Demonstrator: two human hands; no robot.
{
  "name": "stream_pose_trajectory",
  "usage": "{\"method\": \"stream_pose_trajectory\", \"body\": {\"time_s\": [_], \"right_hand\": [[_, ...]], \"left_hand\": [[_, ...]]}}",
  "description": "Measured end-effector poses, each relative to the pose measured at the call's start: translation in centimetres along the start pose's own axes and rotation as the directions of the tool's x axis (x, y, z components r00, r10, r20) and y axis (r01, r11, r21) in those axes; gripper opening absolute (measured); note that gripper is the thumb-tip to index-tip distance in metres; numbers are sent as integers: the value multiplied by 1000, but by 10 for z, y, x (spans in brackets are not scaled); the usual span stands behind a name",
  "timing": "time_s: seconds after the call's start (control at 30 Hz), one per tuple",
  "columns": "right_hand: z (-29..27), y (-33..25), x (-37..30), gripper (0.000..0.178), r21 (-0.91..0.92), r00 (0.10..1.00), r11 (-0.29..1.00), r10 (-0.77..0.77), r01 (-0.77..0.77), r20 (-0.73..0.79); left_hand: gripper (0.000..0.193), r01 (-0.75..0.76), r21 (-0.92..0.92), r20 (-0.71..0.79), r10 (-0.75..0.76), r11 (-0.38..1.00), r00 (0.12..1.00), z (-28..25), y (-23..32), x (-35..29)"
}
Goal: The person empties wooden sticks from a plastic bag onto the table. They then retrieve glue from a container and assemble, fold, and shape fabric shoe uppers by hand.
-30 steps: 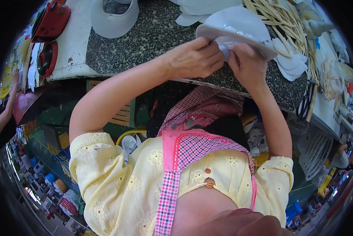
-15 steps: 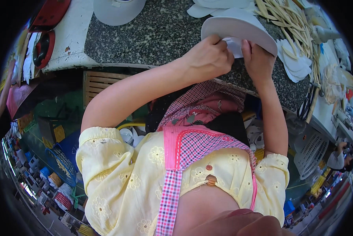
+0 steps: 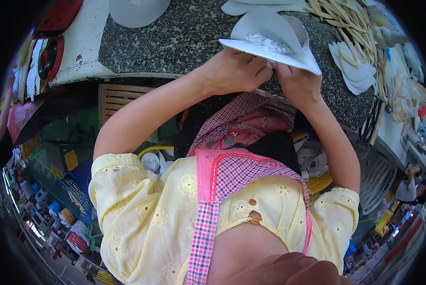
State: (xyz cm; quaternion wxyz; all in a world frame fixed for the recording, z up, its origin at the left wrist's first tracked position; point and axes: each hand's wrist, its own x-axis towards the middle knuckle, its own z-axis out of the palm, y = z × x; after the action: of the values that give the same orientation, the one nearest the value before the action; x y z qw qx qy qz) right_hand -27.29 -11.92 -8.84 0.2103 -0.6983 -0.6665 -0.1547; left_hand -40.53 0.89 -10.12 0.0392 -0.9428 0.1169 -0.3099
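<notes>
A white cap (image 3: 265, 26) with a wide curved brim and a shiny silvery patch on its front is held up over the dark speckled worktop (image 3: 175, 47). My left hand (image 3: 236, 70) has its fingers curled beneath the brim's left part, gripping the underside. Close beside it, my right hand (image 3: 301, 85) pinches the same underside near the brim's right end. The brim hides several fingertips of both hands. Whether a small part sits between the fingers cannot be made out.
Another white rounded piece (image 3: 139, 12) lies at the far left of the worktop. To the right are a fanned stack of white flat pieces (image 3: 353, 69), a heap of pale strips (image 3: 343, 23) and black-handled scissors (image 3: 368, 124). A slatted wooden surface (image 3: 122, 99) sits below the worktop's edge.
The cap has turned, bringing its crown and silvery patch into view, and has shifted left. Both hands have moved slightly left with it, now beneath the brim.
</notes>
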Motion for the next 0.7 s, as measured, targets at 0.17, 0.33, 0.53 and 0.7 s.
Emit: {"method": "stream_pose_trajectory", "body": {"time_s": [0.17,0.33,0.53,0.7], "right_hand": [[-8,4,1,15,-25,967,990,-131,140,220],[-16,21,-10,39,-2,897,971,-219,238,384],[-20,24,-4,37,89,895,964,-267,252,358],[-26,28,-7,21,308,971,951,-47,-28,233]], "left_hand": [[19,45,20,78,-46,999,996,-8,2,-3],[17,50,65,82,-55,997,995,-6,5,-2],[19,163,-103,118,-151,981,982,-14,8,16],[23,215,-84,42,-212,973,976,1,18,15]]}}
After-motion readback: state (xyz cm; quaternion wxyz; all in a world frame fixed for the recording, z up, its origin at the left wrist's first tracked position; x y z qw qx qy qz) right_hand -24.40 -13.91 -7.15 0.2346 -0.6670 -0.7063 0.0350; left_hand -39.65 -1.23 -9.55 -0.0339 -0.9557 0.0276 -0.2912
